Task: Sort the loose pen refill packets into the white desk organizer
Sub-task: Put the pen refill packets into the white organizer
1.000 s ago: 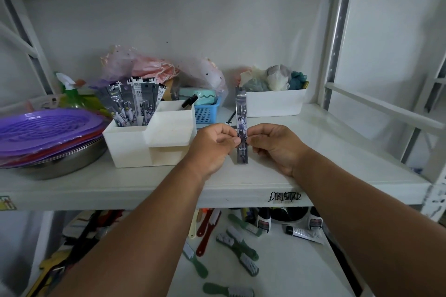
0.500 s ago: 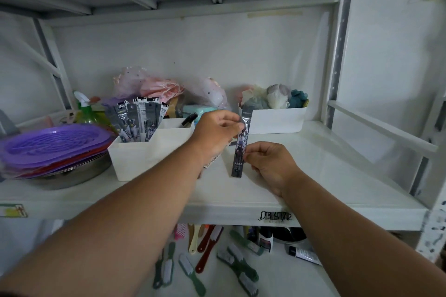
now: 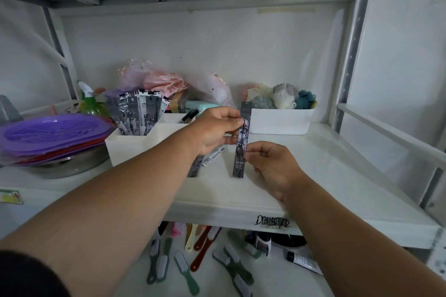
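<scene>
Since a moment ago the held refill packet [image 3: 242, 140] has barely shifted; both hands keep their pinch on it, and it stands nearly upright above the shelf [image 3: 313, 176], its top tipped slightly right.

At far left, a stack of purple lids [image 3: 52, 133] sits on a metal bowl [image 3: 72, 166], with a green spray bottle [image 3: 90, 101] behind. Just right of these stands the white desk organizer [image 3: 135, 146], whose rear left compartment holds a fan of upright refill packets [image 3: 138, 113]; a black pen [image 3: 190, 114] pokes out of the compartment beside them. Pink and clear bags [image 3: 156, 79] lie behind the organizer.

The left hand [image 3: 214, 129] reaches in front of the organizer, thumb and fingertips pinching the held packet's upper part, the other fingers curled. Under that hand, more loose packets [image 3: 207, 158] lie flat on the shelf, partly hidden by the wrist. The right hand [image 3: 272, 164] pinches the held packet lower down between thumb and forefinger, its remaining fingers curled in.

Behind the hands to the right, a white bin [image 3: 281, 120] holds soft balled items in cream, grey and teal. On the lower shelf, brushes [image 3: 231, 263] lie scattered.
</scene>
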